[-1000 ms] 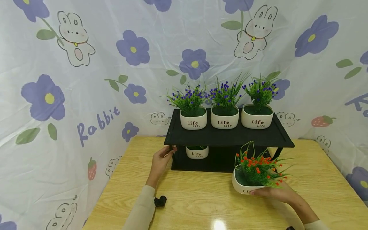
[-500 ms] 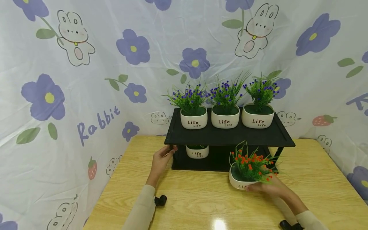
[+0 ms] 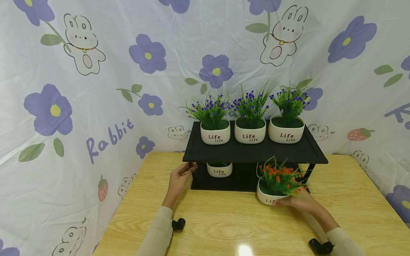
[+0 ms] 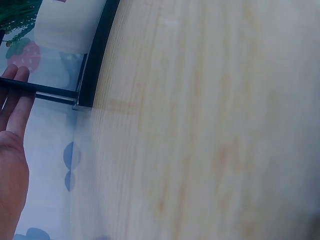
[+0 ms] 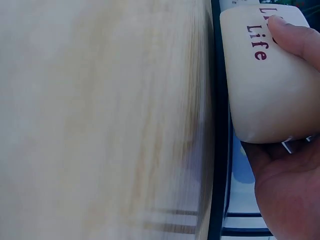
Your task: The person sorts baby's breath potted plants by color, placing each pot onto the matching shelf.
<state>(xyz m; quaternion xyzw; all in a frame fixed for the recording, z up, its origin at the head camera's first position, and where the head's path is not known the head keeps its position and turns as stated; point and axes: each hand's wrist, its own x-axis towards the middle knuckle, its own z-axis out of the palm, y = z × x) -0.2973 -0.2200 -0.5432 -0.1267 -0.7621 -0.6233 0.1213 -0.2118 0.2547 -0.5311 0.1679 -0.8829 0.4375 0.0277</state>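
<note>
A two-tier black shelf stands on the table. My left hand is at its left end, thumb and fingers about the left post. In my right hand is a white oval flowerpot with red-orange artificial flowers, held in front of the lower tier's right part. The right wrist view shows my thumb pressed on the lettered side of this pot; most of the other fingers are hidden. Another white pot sits on the lower tier at left, its plant mostly hidden by the upper tier.
Three white pots with purple flowers line the upper tier. Behind the shelf hangs a cloth printed with rabbits and flowers. The wooden table extends in front.
My right hand has carried the red-orange flowerpot slightly leftward and away from me, closer to the lower tier. The left hand has stayed at the post.
</note>
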